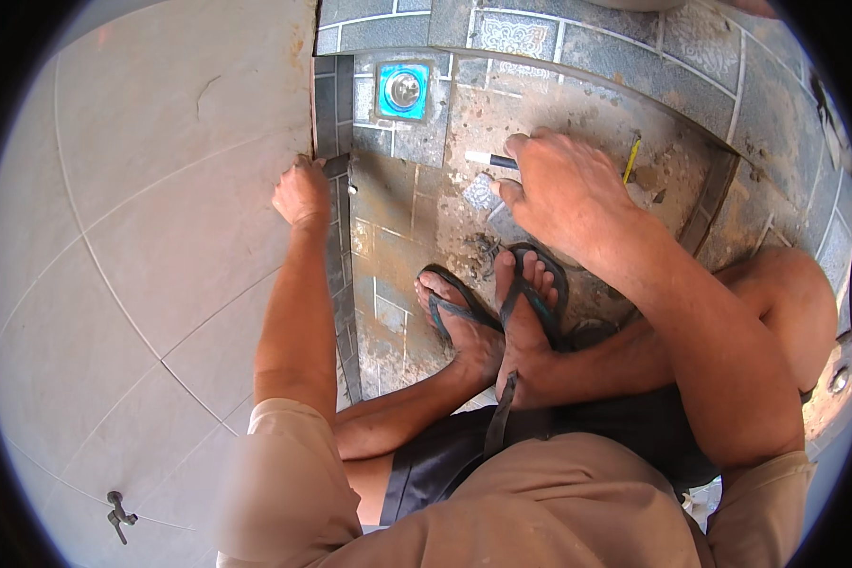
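Nearest cam: tan shirt (549,502), bottom ctr, w/ dark shorts (625,412) just beyond it. Person is low, knees bent, feet in dark sandals (480,303) on the dirty floor (383,208).

Marker (491,159) (pen-type, ID approx): in R hand, upper ctr of view, above the floor patch in front of the feet. Long axis approx L–R, slight tilt; white end points L and a touch away from the person, other end runs R into the hand. Looks: slim, straight, white section at the free end, then black/dark. Rest is under the fingers, can't see.

R hand (573,189): thumb + index closed on the marker, practically no gap; other fingers curled, tips hidden.

L hand (301,194): at the edge of the pale wall (161,237), fingers bent in, approx fist. Dark strip (337,166) sticks out R of the knuckles, long axis also approx L–R, flat, dark grey. Can't tell if L fingers grip it or only touch; tips not visible.

Nearby: blue square drain cover (403,91) w/ round metal ctr, beyond the marker and to its L; thin yellow strip (631,159) just R of R hand; patterned tile piece (479,193) below the marker's white end.
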The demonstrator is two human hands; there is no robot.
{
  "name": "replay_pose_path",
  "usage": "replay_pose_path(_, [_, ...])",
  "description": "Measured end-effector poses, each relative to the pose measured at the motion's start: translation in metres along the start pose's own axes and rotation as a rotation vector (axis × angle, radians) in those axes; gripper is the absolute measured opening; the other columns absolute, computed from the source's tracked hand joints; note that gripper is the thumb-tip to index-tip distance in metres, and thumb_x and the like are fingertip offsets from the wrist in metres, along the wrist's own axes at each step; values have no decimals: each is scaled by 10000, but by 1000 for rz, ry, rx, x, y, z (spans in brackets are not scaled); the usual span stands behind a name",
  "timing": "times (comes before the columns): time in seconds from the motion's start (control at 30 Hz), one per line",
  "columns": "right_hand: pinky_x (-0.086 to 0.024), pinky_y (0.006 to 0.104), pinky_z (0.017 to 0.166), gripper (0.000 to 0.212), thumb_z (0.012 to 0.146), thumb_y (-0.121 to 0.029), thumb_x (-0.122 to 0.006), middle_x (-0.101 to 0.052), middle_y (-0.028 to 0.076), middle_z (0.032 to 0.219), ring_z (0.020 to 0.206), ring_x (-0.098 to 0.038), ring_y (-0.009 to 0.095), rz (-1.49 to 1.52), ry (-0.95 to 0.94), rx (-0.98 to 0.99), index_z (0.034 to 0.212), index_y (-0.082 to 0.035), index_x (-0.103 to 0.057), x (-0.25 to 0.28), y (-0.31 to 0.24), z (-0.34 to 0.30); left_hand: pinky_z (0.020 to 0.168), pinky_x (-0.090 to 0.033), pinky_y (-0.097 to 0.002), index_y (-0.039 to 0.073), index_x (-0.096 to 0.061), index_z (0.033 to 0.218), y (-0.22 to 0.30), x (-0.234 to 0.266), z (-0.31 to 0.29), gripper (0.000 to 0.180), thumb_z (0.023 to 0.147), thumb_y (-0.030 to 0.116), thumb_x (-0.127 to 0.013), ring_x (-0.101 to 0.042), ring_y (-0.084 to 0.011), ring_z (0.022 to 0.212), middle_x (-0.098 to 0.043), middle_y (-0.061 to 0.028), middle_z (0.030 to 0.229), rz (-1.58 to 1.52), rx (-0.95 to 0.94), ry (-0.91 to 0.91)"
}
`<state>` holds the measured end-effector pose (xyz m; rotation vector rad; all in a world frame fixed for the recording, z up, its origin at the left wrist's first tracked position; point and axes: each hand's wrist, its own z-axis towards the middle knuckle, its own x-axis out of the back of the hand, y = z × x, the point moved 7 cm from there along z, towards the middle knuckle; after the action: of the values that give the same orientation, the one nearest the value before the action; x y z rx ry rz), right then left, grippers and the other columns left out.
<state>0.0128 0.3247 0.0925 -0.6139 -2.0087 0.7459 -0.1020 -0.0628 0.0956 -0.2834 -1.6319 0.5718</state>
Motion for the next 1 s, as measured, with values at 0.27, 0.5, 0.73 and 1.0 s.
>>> replay_pose_path(0.27, [-550, 486, 980, 274, 956, -217, -698, -716, 224, 1127, 1114, -707, 381, 22, 29, 13, 1116, 4, -727, 0, 0, -1, 816, -580, -545, 145, -726, 995, -4, -5, -6, 338, 980, 473, -642, -744, -438, 947, -783, -178, 997, -77, 105, 53])
replay_pose_path(0.5, [-528, 516, 1008, 375, 986, -269, -685, -703, 254, 1143, 1136, -679, 418, 36, -31, 7, 1213, 31, -689, 0, 2, 0, 768, -561, -556, 147, -684, 1000, -7, -13, -7, 336, 962, 481, -679, -743, -432, 921, -783, -164, 952, -158, 109, 102])
replay_pose_path(0.73, [-527, 512, 1020, 381, 984, -265, -691, -700, 251, 1159, 1142, -682, 412, 39, -25, 8, 1228, 27, -686, 1, 2, -1, 759, -562, -550, 145, -663, 1009, -10, -16, -7, 337, 958, 476, -694, -746, -426, 909, -781, -161, 931, -161, 114, 130])
replay_pose_path(1.0, [-555, 480, 989, 281, 974, -218, -693, -710, 223, 1154, 1128, -708, 377, 28, -8, -14, 1141, 5, -724, 5, 3, -2, 764, -564, -537, 159, -684, 1058, -11, -20, -9, 297, 958, 438, -700, -747, -414, 904, -782, -163, 937, -153, 77, 117])
